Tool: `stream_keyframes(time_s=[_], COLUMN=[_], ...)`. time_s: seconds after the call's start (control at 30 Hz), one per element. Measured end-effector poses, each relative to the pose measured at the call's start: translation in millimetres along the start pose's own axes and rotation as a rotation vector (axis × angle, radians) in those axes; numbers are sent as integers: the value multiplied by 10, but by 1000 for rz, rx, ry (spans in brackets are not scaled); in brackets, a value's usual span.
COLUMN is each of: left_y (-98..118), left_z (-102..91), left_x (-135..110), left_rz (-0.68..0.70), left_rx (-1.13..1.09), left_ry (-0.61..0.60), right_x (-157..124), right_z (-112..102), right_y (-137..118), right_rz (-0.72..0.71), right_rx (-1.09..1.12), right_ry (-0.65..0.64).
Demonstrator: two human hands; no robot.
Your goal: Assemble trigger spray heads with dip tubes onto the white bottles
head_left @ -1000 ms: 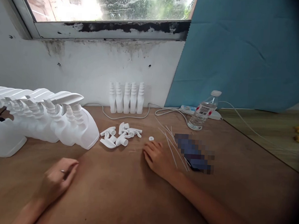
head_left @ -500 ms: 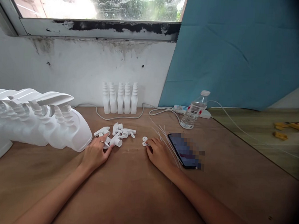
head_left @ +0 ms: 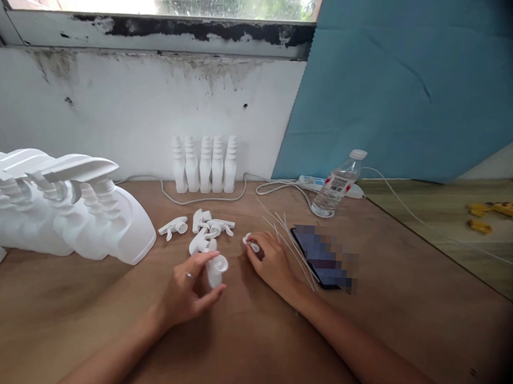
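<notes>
My left hand is raised over the table, its thumb and fingers closed around a white trigger spray head. The round collar of this spray head faces up and to the right. Several more spray heads lie loosely just beyond it, among them one at the left and one at the right. My right hand rests low on the table, with thumb and fingertips pinched at a small white washer. Another white ring shows beside the fingertips, partly covered.
Large white spray bottles lie stacked at the left. Small white bottles stand in a row by the wall. Thin white tubes, a phone, a water bottle and a cable lie or stand farther right and behind.
My left hand has picked a spray head from the pile and brought it right and nearer to me. My right hand stays by the washers, its fingers shifted slightly left over them.
</notes>
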State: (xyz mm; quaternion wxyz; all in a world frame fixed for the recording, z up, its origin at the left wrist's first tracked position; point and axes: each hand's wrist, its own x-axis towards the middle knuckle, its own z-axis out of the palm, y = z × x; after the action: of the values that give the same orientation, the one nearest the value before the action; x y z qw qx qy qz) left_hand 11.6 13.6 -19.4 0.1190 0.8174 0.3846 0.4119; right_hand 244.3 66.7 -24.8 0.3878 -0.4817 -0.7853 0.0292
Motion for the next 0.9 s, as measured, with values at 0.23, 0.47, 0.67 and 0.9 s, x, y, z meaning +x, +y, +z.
stream_keyframes(time_s=[0.23, 0.47, 0.67, 0.9], left_y=[110, 4, -24, -87], left_z=[362, 232, 201, 199], left_x=[256, 129, 89, 12], left_rz=[-233, -249, -228, -240], left_rx=[-338, -346, -354, -358], left_ry=[-173, -223, -243, -225], right_x=[57, -120, -164, -116], right_z=[55, -92, -102, -133], right_y=[-224, -315, -372, -336], right_rz=[76, -188, -341, -404], right_rx=[332, 411, 415, 378], right_ry=[144, 47, -91, -215])
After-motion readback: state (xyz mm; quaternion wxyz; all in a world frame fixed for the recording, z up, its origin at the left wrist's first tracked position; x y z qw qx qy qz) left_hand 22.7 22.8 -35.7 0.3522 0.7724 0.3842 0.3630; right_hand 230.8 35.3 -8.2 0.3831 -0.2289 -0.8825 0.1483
